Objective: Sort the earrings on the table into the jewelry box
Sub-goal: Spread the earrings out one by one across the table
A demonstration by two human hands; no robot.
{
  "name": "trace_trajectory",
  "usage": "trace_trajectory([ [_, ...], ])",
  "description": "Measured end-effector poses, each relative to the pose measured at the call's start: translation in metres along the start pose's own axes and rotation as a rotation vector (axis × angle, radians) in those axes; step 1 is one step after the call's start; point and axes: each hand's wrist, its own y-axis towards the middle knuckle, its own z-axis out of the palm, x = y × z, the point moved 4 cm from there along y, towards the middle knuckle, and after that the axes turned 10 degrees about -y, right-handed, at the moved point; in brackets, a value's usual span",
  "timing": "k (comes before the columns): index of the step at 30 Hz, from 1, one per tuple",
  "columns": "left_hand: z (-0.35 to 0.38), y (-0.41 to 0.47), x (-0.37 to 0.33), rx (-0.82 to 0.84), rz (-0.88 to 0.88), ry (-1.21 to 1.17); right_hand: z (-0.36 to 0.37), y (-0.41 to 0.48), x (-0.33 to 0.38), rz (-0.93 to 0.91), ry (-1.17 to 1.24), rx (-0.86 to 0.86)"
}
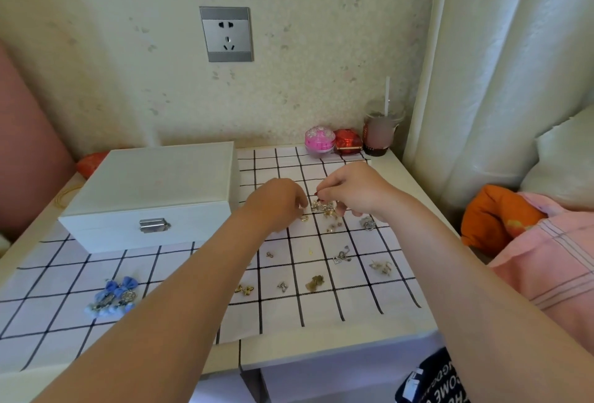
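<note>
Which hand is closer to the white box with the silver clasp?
Left. The left hand is just right of the jewelry box, close to its side; the right hand is farther right, beyond the left one.

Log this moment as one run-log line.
step: pickup | left hand: by gold earring, grip unclear | right hand: pinches silver earring | box: closed | blue earrings: on cloth

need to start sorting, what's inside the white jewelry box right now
The jewelry box is closed, so its inside is hidden. Only the plain white lid and front metal clasp show.
</note>
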Motion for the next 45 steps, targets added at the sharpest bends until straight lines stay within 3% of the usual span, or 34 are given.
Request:
trace_trajectory([
  [10, -0.004, 0.012, 0.005, -0.022, -0.031, -0.043, 0.026, -0.003, 0.015, -0.148, -0.311, 0.154],
  [20, -0.031, 0.000, 0.009, -0.153, 0.054, -0.145, 0.028, 0.008, 0.015, -0.182, -0.459, 0.038],
  [31, -0.027, -0.026, 0.004, -0.073, 0.151, -0.207, 0.036, 0.006, 0.026, -0.218, -0.667, 0.024],
  [41, -0.026, -0.042, 0.013, -0.017, 0.114, -0.285, 0.020, -0.012, 0.023, -0.250, -0.553, -0.034],
  [45, -0.024, -0.047, 0.013, 0.001, 0.110, -0.337, 0.012, -0.024, 0.014, -0.211, -0.524, 0.062],
])
